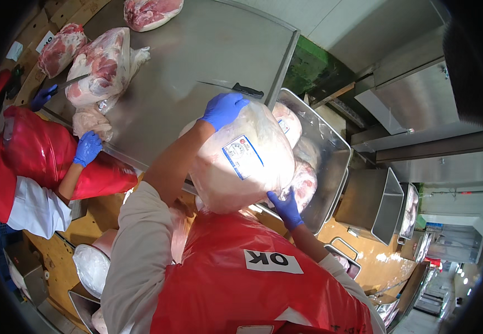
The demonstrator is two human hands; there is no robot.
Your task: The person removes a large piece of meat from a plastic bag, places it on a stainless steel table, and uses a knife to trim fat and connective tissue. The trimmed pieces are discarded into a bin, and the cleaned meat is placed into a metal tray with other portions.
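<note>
A large cut of meat in clear plastic wrap [205, 164], pale with a blue-edged white label [243, 157], is held between my two blue-gloved hands in front of my red apron. My left hand [223, 110] grips its far upper edge, fingers bent over the plastic. Against its lower right side presses my right hand [287, 209], with fingers partly spread. Just beyond my left hand, a knife with a black handle [247, 90] lies on the steel table [197, 58]. More wrapped meat [304, 186] sits in a steel tub [330, 192] beside my right hand.
At the left, a co-worker in a red apron holds a knife [66, 83] at a big bare cut [99, 69] on the table. Other meat pieces [151, 12] lie farther back. Another steel bin [372, 203] stands right on the tan floor. A bag-lined container [92, 267] is lower left.
</note>
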